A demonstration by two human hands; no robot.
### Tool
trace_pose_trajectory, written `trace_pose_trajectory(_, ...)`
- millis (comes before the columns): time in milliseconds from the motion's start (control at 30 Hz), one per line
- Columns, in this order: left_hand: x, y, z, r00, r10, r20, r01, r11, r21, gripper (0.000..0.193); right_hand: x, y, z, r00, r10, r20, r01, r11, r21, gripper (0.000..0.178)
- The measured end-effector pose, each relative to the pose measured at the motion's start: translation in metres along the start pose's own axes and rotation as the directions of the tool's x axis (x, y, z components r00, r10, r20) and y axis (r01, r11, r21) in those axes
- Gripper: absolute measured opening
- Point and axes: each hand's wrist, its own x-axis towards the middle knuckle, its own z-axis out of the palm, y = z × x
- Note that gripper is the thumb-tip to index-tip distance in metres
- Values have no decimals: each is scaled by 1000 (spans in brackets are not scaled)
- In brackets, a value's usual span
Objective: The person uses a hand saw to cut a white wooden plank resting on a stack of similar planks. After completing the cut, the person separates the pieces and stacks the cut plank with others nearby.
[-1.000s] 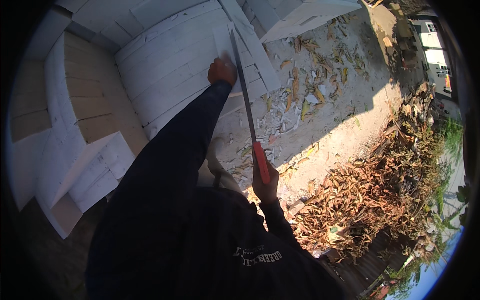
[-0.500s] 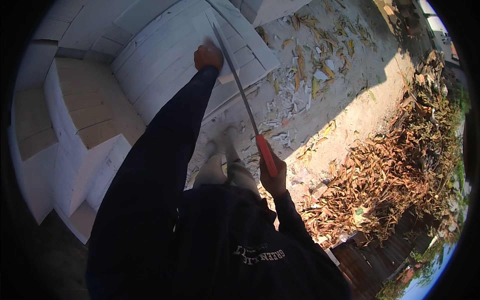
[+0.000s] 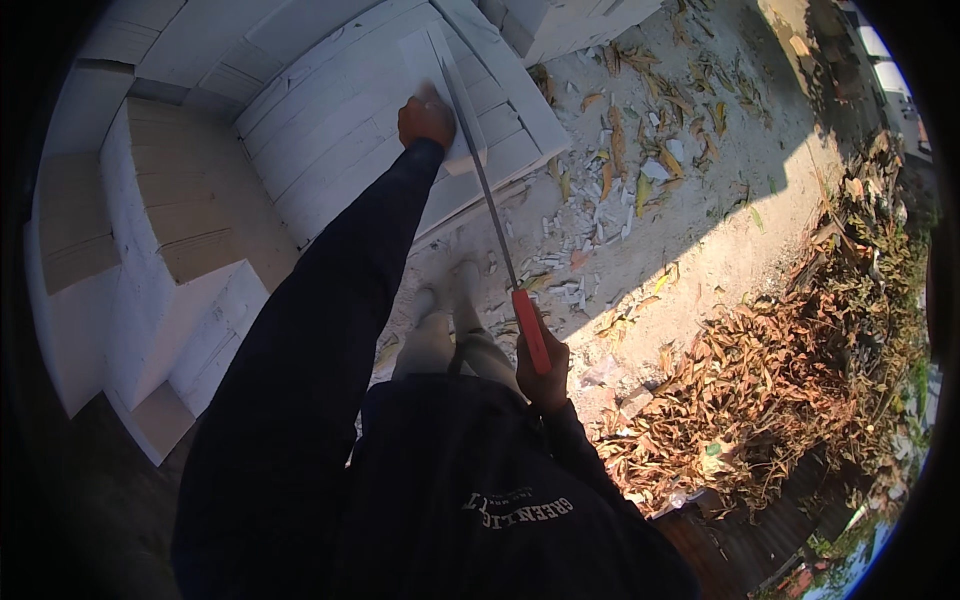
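A long handsaw with a red handle (image 3: 531, 331) is in my right hand (image 3: 548, 372), fingers closed round the grip. Its thin grey blade (image 3: 484, 187) slants up and away along a narrow white block (image 3: 470, 132). That block lies on top of a stack of white blocks (image 3: 340, 130). My left hand (image 3: 427, 121) is closed over the left side of the narrow block, beside the blade, arm stretched out. Blur and the angle partly hide its fingertips.
More stacked white blocks (image 3: 185, 190) form steps on the left, with another stack (image 3: 570, 28) at the top. White chips (image 3: 572, 290) and dry leaves litter the sandy ground. A large heap of brown leaves (image 3: 770, 370) lies to the right. My legs (image 3: 425, 345) stand close to the stack.
My right hand has drawn the saw handle slightly back toward my body. The left hand stays on the block. The whole view has shifted a little, so the stacks appear farther right and lower.
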Motion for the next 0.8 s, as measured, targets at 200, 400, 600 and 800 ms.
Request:
trace_pose_trajectory(200, 9, 12, -2, 999, -7, -32, 5, 998, -70, 64, 125, -16, 19, 995, -57, 79, 52, 997, 64, 37)
trace_pose_trajectory(400, -4, 10, -7, 994, -80, 78, 86, 993, -82, 62, 11, 7, -12, 997, -30, 76, 38, 993, -110, 53)
trace_pose_trajectory(600, -12, 17, -10, 996, -47, 81, 53, 996, -66, 60, 84, -7, 1, 987, 65, 149, -64, 998, -10, 30)
trace_pose_trajectory(800, -6, 21, -17, 991, -107, 77, 115, 988, -101, 58, 36, 6, -7, 988, 123, 96, -118, 992, -53, 34)
